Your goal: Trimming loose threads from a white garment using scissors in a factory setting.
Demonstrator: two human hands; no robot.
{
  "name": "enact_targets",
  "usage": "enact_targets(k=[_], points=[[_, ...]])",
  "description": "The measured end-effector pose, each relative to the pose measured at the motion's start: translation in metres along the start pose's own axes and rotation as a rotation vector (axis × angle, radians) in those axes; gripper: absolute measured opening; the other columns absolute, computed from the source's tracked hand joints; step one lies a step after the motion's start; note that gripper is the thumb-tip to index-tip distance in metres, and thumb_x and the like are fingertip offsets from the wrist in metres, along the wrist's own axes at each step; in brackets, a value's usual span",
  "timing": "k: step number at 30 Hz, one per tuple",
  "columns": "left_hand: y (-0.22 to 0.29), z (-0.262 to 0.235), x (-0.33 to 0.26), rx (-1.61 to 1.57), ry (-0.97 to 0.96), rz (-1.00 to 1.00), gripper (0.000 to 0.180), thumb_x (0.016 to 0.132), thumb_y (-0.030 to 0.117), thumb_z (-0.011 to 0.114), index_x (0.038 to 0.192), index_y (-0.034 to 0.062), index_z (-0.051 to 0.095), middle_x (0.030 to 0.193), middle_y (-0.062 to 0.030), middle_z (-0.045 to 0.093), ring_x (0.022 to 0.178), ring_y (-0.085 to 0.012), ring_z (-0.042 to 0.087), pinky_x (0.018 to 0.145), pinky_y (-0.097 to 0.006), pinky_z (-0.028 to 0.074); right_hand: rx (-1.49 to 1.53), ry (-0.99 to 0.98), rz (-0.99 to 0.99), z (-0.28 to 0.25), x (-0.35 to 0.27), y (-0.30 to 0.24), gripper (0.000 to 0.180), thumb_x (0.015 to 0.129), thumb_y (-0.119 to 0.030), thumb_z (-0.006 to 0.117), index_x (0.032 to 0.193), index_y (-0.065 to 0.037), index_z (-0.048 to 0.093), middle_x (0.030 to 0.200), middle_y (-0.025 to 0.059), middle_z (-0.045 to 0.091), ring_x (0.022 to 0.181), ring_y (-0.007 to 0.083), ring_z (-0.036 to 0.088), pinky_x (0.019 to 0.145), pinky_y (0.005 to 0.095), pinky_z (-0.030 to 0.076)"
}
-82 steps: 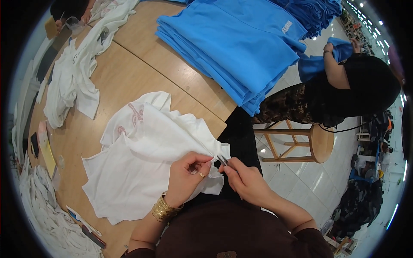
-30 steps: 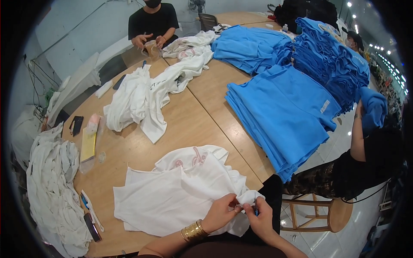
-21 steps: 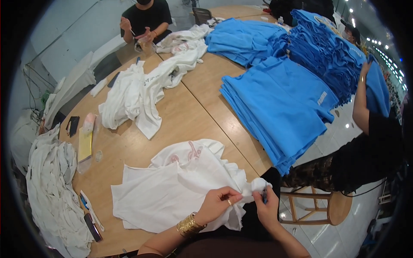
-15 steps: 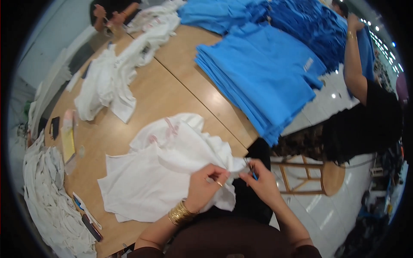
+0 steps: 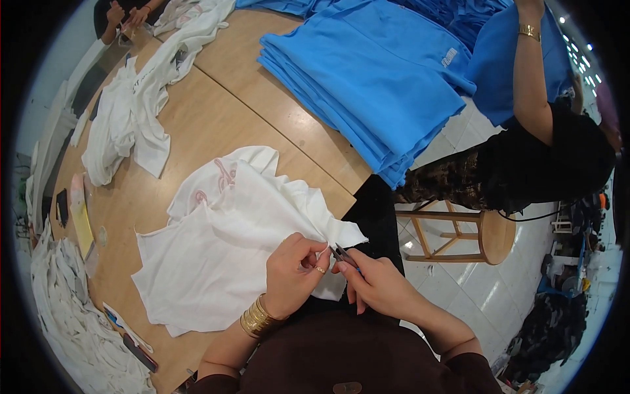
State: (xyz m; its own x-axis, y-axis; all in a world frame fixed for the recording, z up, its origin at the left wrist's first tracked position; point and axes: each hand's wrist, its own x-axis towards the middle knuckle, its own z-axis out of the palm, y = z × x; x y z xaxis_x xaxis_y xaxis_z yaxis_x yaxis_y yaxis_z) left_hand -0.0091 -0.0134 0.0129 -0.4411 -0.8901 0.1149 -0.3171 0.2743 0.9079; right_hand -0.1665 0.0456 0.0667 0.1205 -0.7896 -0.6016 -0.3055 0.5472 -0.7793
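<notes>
The right hand (image 5: 373, 281) has its grip curled around small snips (image 5: 344, 255), blades just beside the left hand (image 5: 292, 272), whose fingertips pinch the edge of a white garment (image 5: 216, 262). The garment lies spread on the tabletop (image 5: 220, 128), overhanging its rim. Beyond sits a stack of blue garments (image 5: 374, 79); a wooden stool (image 5: 497, 236) stands rightward.

I look through one head-worn fisheye, aimed down over the left hand (image 5: 292, 276) and right hand (image 5: 379, 284), both close below; the table (image 5: 203, 111) stretches farther off ahead.
</notes>
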Motion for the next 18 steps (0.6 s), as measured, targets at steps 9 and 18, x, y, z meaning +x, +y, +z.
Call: enact_targets(k=[9,18], points=[[-0.001,-0.001,0.001,-0.02,-0.054,0.002,0.009,0.077,0.002,0.067,0.085,0.0019,0.064,0.067,-0.0053,0.051,0.055,-0.0142,0.053,0.051,-0.025,0.044,-0.033,0.013,0.048,-0.001,0.003,-0.001,0.024,0.098,-0.022,0.039,0.095,0.0,0.048,0.054,0.0102,0.055,0.04,0.0206,0.056,0.042,0.0322,0.045],[-0.003,0.003,0.001,0.039,-0.02,0.117,0.011,0.076,-0.002,0.067,0.087,0.0,0.065,0.067,-0.006,0.053,0.055,-0.0139,0.053,0.051,-0.025,0.043,0.234,0.043,0.026,0.002,0.009,0.013,0.035,0.101,-0.033,0.029,0.1,-0.005,0.051,0.053,0.0053,0.052,0.035,0.0086,0.042,0.036,0.0216,0.033]])
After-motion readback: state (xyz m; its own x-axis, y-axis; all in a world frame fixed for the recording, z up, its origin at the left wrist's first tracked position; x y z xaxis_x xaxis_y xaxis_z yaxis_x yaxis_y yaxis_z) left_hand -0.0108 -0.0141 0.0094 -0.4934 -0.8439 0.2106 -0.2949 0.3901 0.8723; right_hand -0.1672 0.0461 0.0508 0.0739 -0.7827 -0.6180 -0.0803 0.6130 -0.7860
